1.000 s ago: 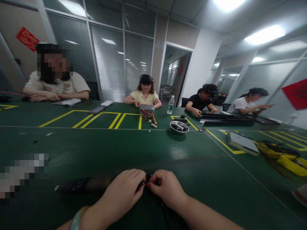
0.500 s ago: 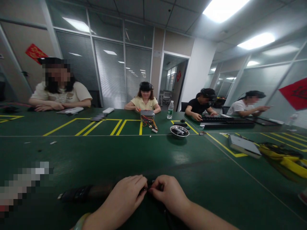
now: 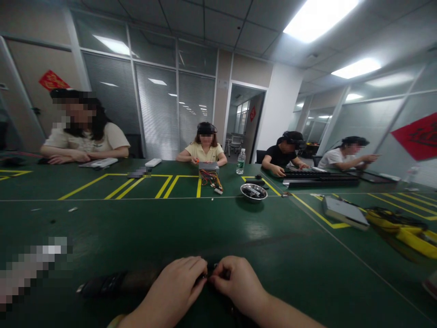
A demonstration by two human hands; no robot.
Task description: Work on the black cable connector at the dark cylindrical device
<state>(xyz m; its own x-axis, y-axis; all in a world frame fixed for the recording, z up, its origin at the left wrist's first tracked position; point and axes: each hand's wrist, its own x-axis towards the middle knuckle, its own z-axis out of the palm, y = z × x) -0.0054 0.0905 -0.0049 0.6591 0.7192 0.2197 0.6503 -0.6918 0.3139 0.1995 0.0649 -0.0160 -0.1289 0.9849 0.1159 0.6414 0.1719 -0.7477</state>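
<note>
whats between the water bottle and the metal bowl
In the head view, a yellow line and a dark object, too blurred to name, lie between the water bottle and the metal bowl.

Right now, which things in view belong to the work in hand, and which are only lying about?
Probably in the work:
dark tube, by the left hand
by the right hand: too dark to tell

Probably lying about:
metal bowl
bottle
silver box

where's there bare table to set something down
Bare table lies between the right hand and metal bowl, and rightward toward the grey box. It's crowded at the left hand, beside the dark cylinder, and far right, around the grey box and yellow bag.
</note>
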